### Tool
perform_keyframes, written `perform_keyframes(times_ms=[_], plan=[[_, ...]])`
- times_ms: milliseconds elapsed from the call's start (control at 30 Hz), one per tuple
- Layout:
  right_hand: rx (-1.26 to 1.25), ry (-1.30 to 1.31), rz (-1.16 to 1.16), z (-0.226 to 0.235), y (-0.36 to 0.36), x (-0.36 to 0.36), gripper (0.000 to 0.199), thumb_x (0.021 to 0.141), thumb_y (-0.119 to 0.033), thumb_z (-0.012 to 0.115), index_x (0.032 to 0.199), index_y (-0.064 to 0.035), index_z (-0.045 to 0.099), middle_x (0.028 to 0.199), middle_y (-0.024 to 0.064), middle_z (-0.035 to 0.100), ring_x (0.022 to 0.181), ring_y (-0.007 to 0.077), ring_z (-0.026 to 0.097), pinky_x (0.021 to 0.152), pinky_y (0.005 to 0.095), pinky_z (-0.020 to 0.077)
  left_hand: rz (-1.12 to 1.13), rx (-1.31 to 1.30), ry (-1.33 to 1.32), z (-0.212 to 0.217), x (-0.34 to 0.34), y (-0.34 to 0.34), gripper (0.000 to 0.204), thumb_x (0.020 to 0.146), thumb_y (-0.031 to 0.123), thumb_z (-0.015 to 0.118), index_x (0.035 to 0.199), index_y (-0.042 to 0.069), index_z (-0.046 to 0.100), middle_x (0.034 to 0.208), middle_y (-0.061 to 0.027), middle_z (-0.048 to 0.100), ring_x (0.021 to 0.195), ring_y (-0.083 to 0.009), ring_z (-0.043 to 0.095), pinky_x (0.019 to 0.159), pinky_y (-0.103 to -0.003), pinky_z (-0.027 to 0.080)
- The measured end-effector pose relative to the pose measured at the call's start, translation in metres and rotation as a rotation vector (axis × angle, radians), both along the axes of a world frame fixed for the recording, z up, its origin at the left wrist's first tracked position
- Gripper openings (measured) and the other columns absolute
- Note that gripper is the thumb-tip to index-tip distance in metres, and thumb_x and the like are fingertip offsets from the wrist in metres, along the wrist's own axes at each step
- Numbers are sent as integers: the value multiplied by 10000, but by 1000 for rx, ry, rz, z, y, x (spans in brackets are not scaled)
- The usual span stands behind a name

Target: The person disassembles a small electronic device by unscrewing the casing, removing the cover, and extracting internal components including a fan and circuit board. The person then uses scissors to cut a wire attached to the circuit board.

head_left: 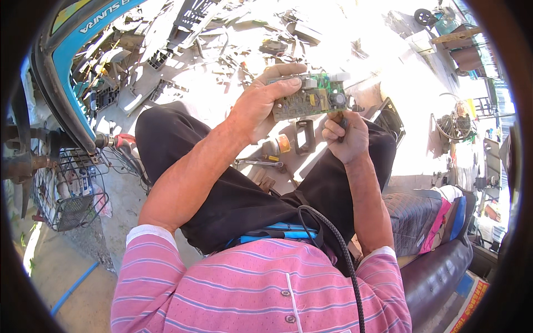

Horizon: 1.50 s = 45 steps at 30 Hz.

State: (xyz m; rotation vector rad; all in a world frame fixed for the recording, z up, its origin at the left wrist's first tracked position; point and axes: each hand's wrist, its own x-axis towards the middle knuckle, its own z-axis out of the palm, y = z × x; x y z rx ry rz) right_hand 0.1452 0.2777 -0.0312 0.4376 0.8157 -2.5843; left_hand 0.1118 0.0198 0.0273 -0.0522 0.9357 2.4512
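A green circuit board point(302, 101) set with small components is held up above my knees. My left hand point(272, 91) grips its left end, with the thumb on top and fingers behind. At the board's lower right corner my right hand point(348, 136) is closed around a slim dark-handled tool point(342, 126). The tool's upper end meets the board's edge there, and its exact kind is hard to make out. Below the board, between my legs, lie a spanner point(261, 162), a dark rectangular frame point(305, 137) and a round piece with an orange part point(276, 145).
Scrap parts point(222, 50) litter the sunlit ground ahead. At the left stand a blue vehicle frame point(72, 72) and a wire basket point(72, 191). A quilted pad point(413, 219) lies on a dark seat point(436, 277) at my right. A spoked wheel point(454, 126) stands farther right.
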Motion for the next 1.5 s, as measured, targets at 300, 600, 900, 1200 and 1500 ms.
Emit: perform_keyframes(times_ms=[300, 600, 900, 1200, 1500], plan=[[50, 184, 204, 14, -34, -22, 386, 920, -145, 657, 1270, -46, 526, 919, -1, 550, 728, 104, 486, 600, 263, 403, 91, -10, -67, -10, -11, 19, 262, 989, 111, 610, 1242, 45, 634, 1076, -71, 673, 985, -152, 669, 900, -311, 565], [230, 289, 72, 4, -34, -36, 537, 888, -225, 742, 1303, 26, 510, 816, -18, 528, 594, 48, 447, 522, 202, 373, 206, -504, 214, -32, -15, 19, 193, 980, 114, 642, 1112, -1, 723, 1028, -37, 687, 954, -100, 631, 835, -271, 523], [432, 242, 108, 6, -37, -37, 633, 816, -258, 813, 1311, 23, 538, 970, 27, 639, 647, 19, 493, 526, 171, 383, 219, -766, 375, -31, -8, 25, 155, 956, 85, 683, 1082, 1, 713, 943, -48, 713, 850, -89, 657, 723, -233, 523], [220, 123, 175, 6, -37, -32, 561, 849, -107, 713, 1360, 10, 512, 1167, 97, 652, 1067, 175, 628, 945, 355, 515, 153, -468, 212, -39, -9, 23, 116, 943, 35, 659, 1039, 8, 717, 951, -49, 715, 904, -131, 649, 835, -294, 523], [321, 254, 53, 5, -36, -33, 518, 846, -59, 712, 1330, 4, 540, 1200, 97, 663, 1073, 175, 638, 977, 356, 507, 189, -424, 240, -43, -9, 20, 118, 943, 57, 688, 1052, 22, 713, 987, -21, 692, 926, -93, 602, 847, -262, 497]])
